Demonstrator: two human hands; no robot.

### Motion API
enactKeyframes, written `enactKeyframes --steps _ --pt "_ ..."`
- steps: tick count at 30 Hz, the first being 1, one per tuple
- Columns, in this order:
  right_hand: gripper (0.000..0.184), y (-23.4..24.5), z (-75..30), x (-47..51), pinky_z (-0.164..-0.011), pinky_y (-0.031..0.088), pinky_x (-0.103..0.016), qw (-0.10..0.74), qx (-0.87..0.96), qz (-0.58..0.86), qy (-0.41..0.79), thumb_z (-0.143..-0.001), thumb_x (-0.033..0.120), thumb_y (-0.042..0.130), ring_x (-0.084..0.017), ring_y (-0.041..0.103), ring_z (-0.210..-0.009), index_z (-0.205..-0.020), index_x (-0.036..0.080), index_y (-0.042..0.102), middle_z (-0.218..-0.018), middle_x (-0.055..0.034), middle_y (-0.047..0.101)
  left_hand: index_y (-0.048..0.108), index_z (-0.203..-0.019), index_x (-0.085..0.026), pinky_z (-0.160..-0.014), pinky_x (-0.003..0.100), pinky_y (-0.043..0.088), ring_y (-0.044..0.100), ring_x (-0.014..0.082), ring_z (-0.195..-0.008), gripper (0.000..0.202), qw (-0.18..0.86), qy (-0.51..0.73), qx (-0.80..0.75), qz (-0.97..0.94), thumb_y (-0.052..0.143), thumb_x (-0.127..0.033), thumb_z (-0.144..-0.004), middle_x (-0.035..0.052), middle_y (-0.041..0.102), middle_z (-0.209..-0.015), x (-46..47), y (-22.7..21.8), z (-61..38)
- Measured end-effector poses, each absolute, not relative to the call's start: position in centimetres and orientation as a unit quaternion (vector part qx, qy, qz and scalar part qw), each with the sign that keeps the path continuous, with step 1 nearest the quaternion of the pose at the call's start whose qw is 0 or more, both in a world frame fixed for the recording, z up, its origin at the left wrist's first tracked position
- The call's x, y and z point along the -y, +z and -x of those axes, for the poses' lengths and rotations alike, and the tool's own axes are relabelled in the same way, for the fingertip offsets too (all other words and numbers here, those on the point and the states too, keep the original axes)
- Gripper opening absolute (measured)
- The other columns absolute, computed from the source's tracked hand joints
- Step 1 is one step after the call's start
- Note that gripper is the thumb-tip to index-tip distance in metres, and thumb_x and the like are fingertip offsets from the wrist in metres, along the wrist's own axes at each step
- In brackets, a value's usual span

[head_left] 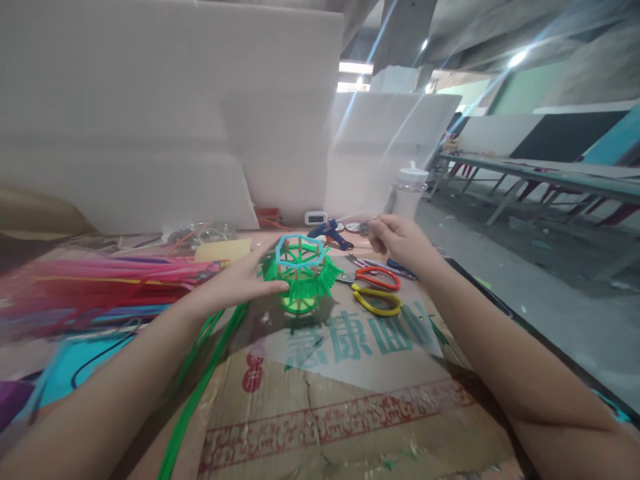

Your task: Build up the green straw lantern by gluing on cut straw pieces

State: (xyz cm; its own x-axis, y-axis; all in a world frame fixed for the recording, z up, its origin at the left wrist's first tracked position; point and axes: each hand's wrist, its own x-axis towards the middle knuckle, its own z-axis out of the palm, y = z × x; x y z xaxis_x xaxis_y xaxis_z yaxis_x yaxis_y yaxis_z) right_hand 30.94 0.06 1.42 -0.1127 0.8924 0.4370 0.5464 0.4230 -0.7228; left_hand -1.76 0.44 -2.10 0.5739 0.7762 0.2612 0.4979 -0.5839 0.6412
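A small lantern frame (306,287) with a light blue octagonal top rim and green fringe stands upright on the cardboard. My left hand (250,277) is closed around its left side, thumb in front. Off to the right, my right hand (397,239) is raised with its fingers curled together. Whatever its fingertips pinch, if anything, is too small to make out. Between the hands lie scissors (377,301) with one red and one yellow handle loop. A blue glue gun (331,233) rests just behind the lantern frame.
Pink, red and blue strips (115,283) are heaped at the left, and green strips (200,383) trail toward me. A clear bottle (411,193) with a white lid stands beyond my right hand. White boards (285,160) rise behind the printed cardboard (280,427).
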Motion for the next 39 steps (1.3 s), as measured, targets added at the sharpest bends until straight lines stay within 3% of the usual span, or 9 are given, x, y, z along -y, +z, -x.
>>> enactKeyframes --steps 4,10,14,22,34,37,39 --pt "0.011 1.1 -29.8 0.5 -0.06 0.042 -0.026 0.462 0.716 0.488 0.191 -0.086 0.026 0.065 -0.014 0.058 -0.063 -0.077 0.019 0.063 -0.068 0.0009 0.065 0.03 -0.157 -0.03 -0.12 0.046 0.036 0.042 0.0321 -0.146 0.087 0.251 0.277 -0.367 -0.852 0.071 -0.056 -0.084 0.0074 0.042 -0.16 -0.7 -2.5 1.9" --pt "0.017 0.9 -27.4 3.4 -0.082 0.047 -0.035 0.451 0.838 0.297 -0.081 -0.091 0.028 0.069 -0.02 0.064 -0.086 -0.077 0.02 0.065 -0.085 -0.0046 0.07 0.032 -0.155 -0.03 -0.121 0.044 0.035 0.042 0.031 -0.145 0.084 0.23 0.286 -0.32 -0.874 0.072 -0.052 -0.086 0.008 0.042 -0.158 0.3 -1.7 1.1" --pt "0.009 0.1 -25.8 4.6 -0.09 0.047 -0.04 0.418 0.852 0.259 -0.177 -0.096 0.025 0.063 -0.022 0.063 -0.097 -0.094 0.022 0.071 -0.102 -0.008 0.073 0.035 -0.153 -0.025 -0.12 0.046 0.035 0.042 0.0308 -0.144 0.08 0.203 0.291 -0.299 -0.886 0.073 -0.047 -0.086 0.0109 0.045 -0.156 0.8 -1.1 0.4" --pt "0.013 -0.8 -24.4 5.0 -0.095 0.047 -0.045 0.389 0.851 0.301 -0.185 -0.098 0.023 0.058 -0.026 0.061 -0.104 -0.094 0.02 0.071 -0.107 -0.0112 0.073 0.036 -0.151 -0.025 -0.121 0.05 0.033 0.041 0.0318 -0.145 0.079 0.178 0.294 -0.296 -0.891 0.074 -0.045 -0.085 0.0128 0.045 -0.155 1.5 -0.5 -0.1" --pt "0.013 -1.3 -23.9 4.8 -0.093 0.046 -0.043 0.39 0.85 0.302 -0.185 -0.098 0.022 0.058 -0.025 0.061 -0.104 -0.09 0.022 0.068 -0.105 -0.0089 0.074 0.037 -0.152 -0.025 -0.12 0.05 0.035 0.042 0.0325 -0.144 0.079 0.178 0.292 -0.292 -0.893 0.075 -0.044 -0.085 0.0121 0.046 -0.155 1.5 -0.5 -0.2" --pt "0.012 -0.6 -24.3 5.1 -0.095 0.046 -0.043 0.426 0.842 0.3 -0.141 -0.098 0.027 0.057 -0.025 0.062 -0.104 -0.097 0.022 0.068 -0.106 -0.0091 0.073 0.037 -0.152 -0.025 -0.121 0.051 0.033 0.041 0.0325 -0.145 0.079 0.187 0.29 -0.295 -0.891 0.074 -0.044 -0.085 0.0128 0.046 -0.155 1.4 -0.5 0.0" --pt "0.015 -0.2 -24.9 4.9 -0.086 0.047 -0.04 0.466 0.822 0.312 -0.1 -0.098 0.032 0.057 -0.023 0.063 -0.091 -0.093 0.022 0.067 -0.094 -0.0078 0.072 0.035 -0.153 -0.024 -0.121 0.05 0.033 0.04 0.0315 -0.146 0.08 0.199 0.286 -0.306 -0.886 0.073 -0.045 -0.086 0.0129 0.044 -0.157 1.2 -0.7 0.4"
